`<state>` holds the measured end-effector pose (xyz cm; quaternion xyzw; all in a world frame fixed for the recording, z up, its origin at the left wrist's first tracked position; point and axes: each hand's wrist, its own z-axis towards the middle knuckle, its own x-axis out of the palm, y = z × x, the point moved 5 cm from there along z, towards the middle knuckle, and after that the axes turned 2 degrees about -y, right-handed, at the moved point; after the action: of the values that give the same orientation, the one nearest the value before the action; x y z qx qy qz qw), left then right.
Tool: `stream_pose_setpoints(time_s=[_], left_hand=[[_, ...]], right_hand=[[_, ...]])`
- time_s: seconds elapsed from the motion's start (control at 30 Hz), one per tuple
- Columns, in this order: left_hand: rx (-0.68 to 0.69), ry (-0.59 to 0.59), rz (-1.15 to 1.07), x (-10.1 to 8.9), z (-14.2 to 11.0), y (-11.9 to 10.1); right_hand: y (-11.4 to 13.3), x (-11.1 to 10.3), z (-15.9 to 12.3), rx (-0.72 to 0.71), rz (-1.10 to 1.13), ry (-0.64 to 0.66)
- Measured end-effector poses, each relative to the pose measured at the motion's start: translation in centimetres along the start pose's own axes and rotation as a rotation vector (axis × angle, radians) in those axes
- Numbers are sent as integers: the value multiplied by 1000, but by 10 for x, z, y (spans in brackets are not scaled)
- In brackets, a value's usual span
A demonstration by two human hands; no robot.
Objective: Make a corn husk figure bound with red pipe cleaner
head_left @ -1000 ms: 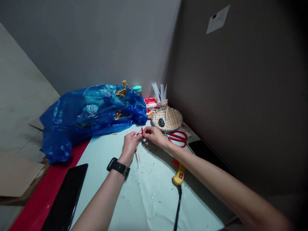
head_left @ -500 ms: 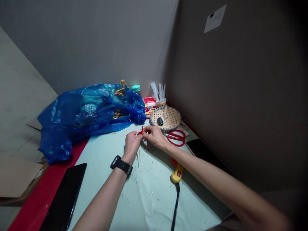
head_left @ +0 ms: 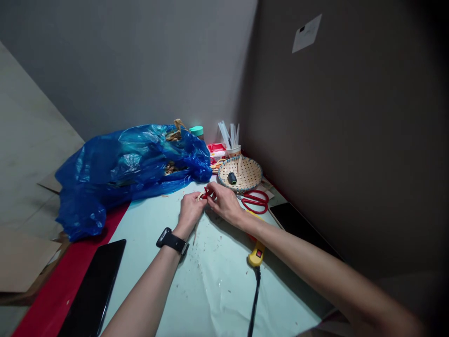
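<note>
Over the far part of the table my two hands meet, fingertips almost touching. My left hand (head_left: pixel 190 209), with a black watch on its wrist, is closed on a pale, straw-like strip (head_left: pixel 195 233) whose loose end hangs below. Between the hands is a small bright red piece (head_left: pixel 205 194), thin and twisted; its exact kind is too small to tell. The thumb and fingers of my right hand (head_left: pixel 224 202) pinch at this red piece. Just beyond the right hand lie red-handled scissors (head_left: pixel 255 202) and a woven basket (head_left: pixel 250 174) holding a dark thread spool (head_left: pixel 232 178).
A large blue plastic bag (head_left: pixel 129 164) of dried husks fills the back left. A yellow corded tool (head_left: pixel 256 255) lies under my right forearm. Black flat devices lie left (head_left: pixel 96 285) and right (head_left: pixel 298 227). A cup of white sticks (head_left: pixel 234 150) stands in the corner.
My right hand's fingers have lifted and opened slightly around the red piece. The left hand keeps its grip, and its hanging strip has swung left. The view has shifted slightly.
</note>
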<state>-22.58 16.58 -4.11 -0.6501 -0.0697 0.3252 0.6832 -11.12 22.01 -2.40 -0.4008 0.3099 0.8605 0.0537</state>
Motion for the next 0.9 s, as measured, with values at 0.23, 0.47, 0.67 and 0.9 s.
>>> stream_pose_setpoints(time_s=[0.23,0.47,0.67,0.9], left_hand=[[-96,2,-134,1,-1,8],[-256,24,-291,5,-10,6],[-187,-54,-237,-2,-11,3],[2,-106,106,-10,-9,-12]], right_hand=[[1,5,5,-48,-169,101],[0,0,8,-62,-141,89],[-1,5,6,-47,-124,130],[-2,9,2,-17,-96,135]])
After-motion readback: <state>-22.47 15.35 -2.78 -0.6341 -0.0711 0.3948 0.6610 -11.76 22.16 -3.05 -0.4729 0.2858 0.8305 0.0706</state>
